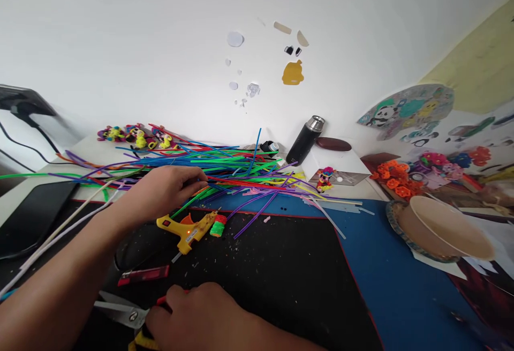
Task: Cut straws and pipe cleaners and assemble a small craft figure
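Observation:
My left hand [171, 190] reaches over the near side of a pile of coloured pipe cleaners [225, 161], thumb and fingertips pinched on a pipe cleaner; which strand is hard to make out. At the bottom, my right hand [204, 313] is wrapped round a pair of scissors [124, 313], its metal blades apart and pointing left. Between the hands lies a yellow glue gun [190, 233] with a lit orange light. A small green and red pipe-cleaner piece [218, 225] sits by its nozzle. Near the scissors is a red utility knife [143, 275].
Several pipe-cleaner figures [138, 136] sit at the back left. A black flask [305, 141] and a white box [333, 163] stand at the back, with another figure [325, 178] in front. Right are orange flowers [395, 178] and a bowl [450, 228]. A black tablet [36, 217] lies left.

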A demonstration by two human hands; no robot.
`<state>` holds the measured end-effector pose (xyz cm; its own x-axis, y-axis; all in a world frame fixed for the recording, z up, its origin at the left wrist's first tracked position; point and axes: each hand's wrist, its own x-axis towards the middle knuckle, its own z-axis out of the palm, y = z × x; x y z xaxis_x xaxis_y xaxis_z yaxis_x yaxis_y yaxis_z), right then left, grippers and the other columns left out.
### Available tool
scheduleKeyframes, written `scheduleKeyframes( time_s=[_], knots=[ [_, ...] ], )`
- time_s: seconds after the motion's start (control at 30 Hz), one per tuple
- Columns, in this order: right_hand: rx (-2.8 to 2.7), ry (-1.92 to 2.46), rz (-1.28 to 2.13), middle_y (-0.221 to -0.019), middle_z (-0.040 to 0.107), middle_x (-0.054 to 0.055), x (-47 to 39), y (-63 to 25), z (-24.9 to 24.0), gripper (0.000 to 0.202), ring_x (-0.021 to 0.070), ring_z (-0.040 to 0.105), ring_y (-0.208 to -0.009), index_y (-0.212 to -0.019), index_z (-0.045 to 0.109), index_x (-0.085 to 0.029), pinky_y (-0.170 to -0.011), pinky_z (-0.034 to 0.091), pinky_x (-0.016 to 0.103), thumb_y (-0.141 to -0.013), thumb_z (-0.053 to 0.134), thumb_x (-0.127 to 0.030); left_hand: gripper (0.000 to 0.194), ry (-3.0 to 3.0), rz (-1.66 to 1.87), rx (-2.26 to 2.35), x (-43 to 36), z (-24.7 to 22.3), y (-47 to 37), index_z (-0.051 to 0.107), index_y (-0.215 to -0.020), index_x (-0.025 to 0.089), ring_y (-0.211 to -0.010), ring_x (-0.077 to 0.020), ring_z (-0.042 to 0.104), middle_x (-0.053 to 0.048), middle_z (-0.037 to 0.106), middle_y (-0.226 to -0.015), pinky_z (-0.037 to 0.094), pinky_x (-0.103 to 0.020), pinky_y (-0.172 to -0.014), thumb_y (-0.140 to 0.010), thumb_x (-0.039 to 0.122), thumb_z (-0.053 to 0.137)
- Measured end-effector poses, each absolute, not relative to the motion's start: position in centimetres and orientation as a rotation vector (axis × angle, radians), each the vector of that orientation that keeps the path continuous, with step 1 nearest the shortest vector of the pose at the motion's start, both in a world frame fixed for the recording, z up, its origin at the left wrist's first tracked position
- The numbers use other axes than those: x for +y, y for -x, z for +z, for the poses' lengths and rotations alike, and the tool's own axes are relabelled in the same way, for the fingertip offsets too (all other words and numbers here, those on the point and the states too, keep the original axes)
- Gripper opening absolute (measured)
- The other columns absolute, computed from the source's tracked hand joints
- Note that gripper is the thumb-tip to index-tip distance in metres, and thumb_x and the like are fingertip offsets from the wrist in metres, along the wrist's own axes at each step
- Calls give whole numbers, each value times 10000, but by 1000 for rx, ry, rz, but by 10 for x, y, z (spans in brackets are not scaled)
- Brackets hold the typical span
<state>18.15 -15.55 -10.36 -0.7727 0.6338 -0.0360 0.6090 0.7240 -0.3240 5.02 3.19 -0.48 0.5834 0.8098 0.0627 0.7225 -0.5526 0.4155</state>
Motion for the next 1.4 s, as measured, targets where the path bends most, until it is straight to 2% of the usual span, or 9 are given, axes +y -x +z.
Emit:
scheduleKeyframes(
  time_s=[0.17,0.37,0.6,0.67,0.77,0.97,1.07,1.23,1.4],
  knots=[
    [-2843,1068,580,-1054,778,121,-151,-183,-90,248,264,800,-787,-1178,715,-140,-542,657,367,-1074,666,-359,371,-2458,408,1244,29,-3,-50,791,-970,251,-670,-225,691,-22,808,-784,456,-294,-649,-1022,514,535],
    [-2800,1102,689,-1115,802,110,-147,-190,-86,385,293,826,-921,-1261,729,-145,-626,664,364,-1053,668,-463,389,-2470,416,1252,29,-5,-50,794,-1000,234,-673,-203,651,-15,782,-776,445,-295,-676,-1035,514,526],
    [-2511,1178,1100,-1130,842,52,-136,-204,-84,485,267,809,-991,-1309,767,-237,-869,621,342,-900,796,-495,442,-2387,518,1259,29,-5,-46,795,-1020,244,-750,-229,713,-40,810,-867,492,-318,-711,-1024,608,543],
    [-2310,1246,1261,-1065,833,5,-135,-207,-84,462,221,785,-927,-1281,785,-273,-836,591,292,-856,825,-450,439,-2358,577,1268,27,-1,-45,789,-1016,236,-766,-228,719,-39,814,-877,501,-314,-719,-1018,612,563],
    [-1947,1292,1563,-912,760,-57,-136,-209,-87,393,144,692,-778,-1189,818,-295,-683,508,204,-803,859,-361,413,-2346,690,1272,22,6,-44,784,-1012,229,-767,-215,711,-34,811,-873,507,-303,-724,-1013,595,590],
    [-1400,1080,2055,-899,678,-49,-132,-203,-99,375,76,536,-697,-1116,806,-217,-619,434,151,-762,929,-220,366,-2298,873,1281,9,23,-36,762,-982,233,-771,-205,687,-30,804,-877,503,-296,-699,-1011,564,608],
    [-1184,1003,2064,-852,690,-33,-126,-204,-105,379,75,537,-631,-1141,783,-185,-601,443,173,-811,923,-308,350,-2214,957,1313,2,32,-33,759,-959,224,-785,-190,667,-18,797,-890,502,-289,-726,-1000,558,667],
    [-800,909,1987,-833,744,5,-114,-218,-101,777,91,552,-511,-1253,715,-166,-492,423,199,-683,1019,-599,341,-2055,1005,1257,-3,39,-33,763,-926,218,-776,-183,627,-18,751,-872,497,-289,-712,-963,554,721],
    [-724,779,1749,-873,754,20,-105,-237,-86,654,73,525,-462,-1208,723,-163,-429,346,195,-784,957,-603,506,-1960,809,1093,17,23,-32,736,-874,208,-680,-163,526,6,623,-754,451,-284,-631,-952,705,678]
  ],
)
